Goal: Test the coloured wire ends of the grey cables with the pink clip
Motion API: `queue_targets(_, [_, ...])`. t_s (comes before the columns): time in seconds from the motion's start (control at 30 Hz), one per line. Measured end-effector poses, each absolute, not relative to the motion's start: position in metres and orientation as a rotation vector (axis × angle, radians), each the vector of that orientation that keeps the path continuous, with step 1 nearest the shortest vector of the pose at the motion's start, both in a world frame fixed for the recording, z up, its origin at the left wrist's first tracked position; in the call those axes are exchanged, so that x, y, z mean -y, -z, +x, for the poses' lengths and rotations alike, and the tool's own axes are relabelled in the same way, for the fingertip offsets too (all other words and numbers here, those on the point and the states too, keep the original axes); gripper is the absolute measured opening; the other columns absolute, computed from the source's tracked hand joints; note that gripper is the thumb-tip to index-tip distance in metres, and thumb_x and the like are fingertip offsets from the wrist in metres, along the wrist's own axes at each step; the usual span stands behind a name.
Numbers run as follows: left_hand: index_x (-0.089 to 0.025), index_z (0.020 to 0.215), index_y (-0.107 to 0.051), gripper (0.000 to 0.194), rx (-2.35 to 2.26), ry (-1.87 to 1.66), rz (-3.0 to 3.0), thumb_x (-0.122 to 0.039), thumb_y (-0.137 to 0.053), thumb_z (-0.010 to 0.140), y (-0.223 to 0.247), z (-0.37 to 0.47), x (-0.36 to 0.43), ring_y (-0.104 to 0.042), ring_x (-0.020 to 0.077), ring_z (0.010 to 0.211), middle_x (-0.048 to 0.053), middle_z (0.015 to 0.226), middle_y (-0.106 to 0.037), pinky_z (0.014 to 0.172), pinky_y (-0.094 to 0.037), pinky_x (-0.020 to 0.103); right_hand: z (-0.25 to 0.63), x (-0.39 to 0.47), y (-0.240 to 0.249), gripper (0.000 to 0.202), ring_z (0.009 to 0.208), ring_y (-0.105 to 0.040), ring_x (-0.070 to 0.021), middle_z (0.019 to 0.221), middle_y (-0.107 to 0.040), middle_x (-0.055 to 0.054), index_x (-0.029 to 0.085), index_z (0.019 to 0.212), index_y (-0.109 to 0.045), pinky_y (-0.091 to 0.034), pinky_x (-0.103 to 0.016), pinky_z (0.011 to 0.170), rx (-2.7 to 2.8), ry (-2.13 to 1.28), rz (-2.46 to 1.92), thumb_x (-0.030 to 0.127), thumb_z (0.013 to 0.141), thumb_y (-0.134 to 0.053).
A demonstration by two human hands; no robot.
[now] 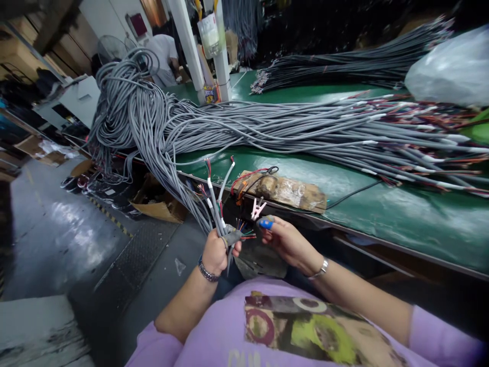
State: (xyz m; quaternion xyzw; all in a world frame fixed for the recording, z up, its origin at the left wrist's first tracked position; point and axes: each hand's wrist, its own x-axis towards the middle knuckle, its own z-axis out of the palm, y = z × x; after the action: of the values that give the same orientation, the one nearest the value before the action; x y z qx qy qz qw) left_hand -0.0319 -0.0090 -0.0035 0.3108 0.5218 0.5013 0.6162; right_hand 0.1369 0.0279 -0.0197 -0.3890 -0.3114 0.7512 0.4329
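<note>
Several grey cables [218, 209] with stripped, coloured wire ends are gripped in my left hand [221, 247], below the front edge of the green table. Thin coloured wires stick out to the right past its covered fingertips. My right hand [282, 237] is a short way to the right, its fingers drawn together in a pinch, with blue tape on one finger. Whatever lies between those fingertips is too small to make out. Just above them is a pale pink clip [257, 209], by a worn wooden block [294, 192] on the table edge.
A large bundle of grey cables [260, 125] lies along the green table [382, 224] and hangs over its left end. Behind are darker cables [336, 69] and a plastic bag [451, 66]. A person [163, 57] is at the back left. Cardboard boxes [158, 204] stand below.
</note>
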Motion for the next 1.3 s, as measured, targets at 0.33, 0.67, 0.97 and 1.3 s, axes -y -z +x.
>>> queue_targets(0.33, [-0.015,0.061,-0.055,0.035,-1.025,-0.971,0.770,-0.037,-0.081,0.054,0.001,-0.029,-0.007,-0.046,0.0079,0.033,-0.003,0.042,-0.052,0.031,-0.030,0.018,0.134,-0.055,0.020,0.041,0.057,-0.048,-0.0104,0.072,-0.060,-0.002,0.018,0.080,-0.062,-0.045,-0.025,0.057,0.755,-1.980,-0.824,0.058,0.073,-0.065])
queue_targets(0.67, [-0.016,0.062,-0.052,0.035,-0.994,-0.955,0.729,-0.035,-0.080,0.054,0.000,-0.023,-0.018,-0.043,0.0078,0.031,-0.003,0.038,-0.050,0.030,-0.026,0.017,0.123,-0.059,0.020,0.040,0.059,-0.052,-0.0113,0.068,-0.060,-0.001,0.017,0.075,-0.065,-0.045,-0.025,0.058,0.608,-1.989,-0.713,0.056,0.069,-0.070])
queue_targets(0.97, [-0.014,0.063,-0.053,0.035,-1.036,-0.929,0.704,-0.033,-0.081,0.051,0.007,-0.022,-0.022,-0.045,0.0081,0.033,-0.003,0.042,-0.051,0.030,-0.027,0.018,0.117,-0.060,0.018,0.033,0.058,-0.052,-0.0099,0.066,-0.063,0.000,0.016,0.076,-0.069,-0.043,-0.023,0.056,0.507,-1.950,-0.650,0.048,0.071,-0.073])
queue_targets(1.3, [-0.014,0.062,-0.054,0.034,-1.059,-0.986,0.782,-0.036,-0.080,0.055,0.001,-0.021,-0.011,-0.044,0.0080,0.032,-0.003,0.040,-0.052,0.031,-0.030,0.018,0.131,-0.057,0.017,0.044,0.060,-0.058,-0.0119,0.075,-0.066,-0.003,0.017,0.081,-0.065,-0.049,-0.025,0.058,0.525,-2.154,-0.683,0.059,0.083,-0.054])
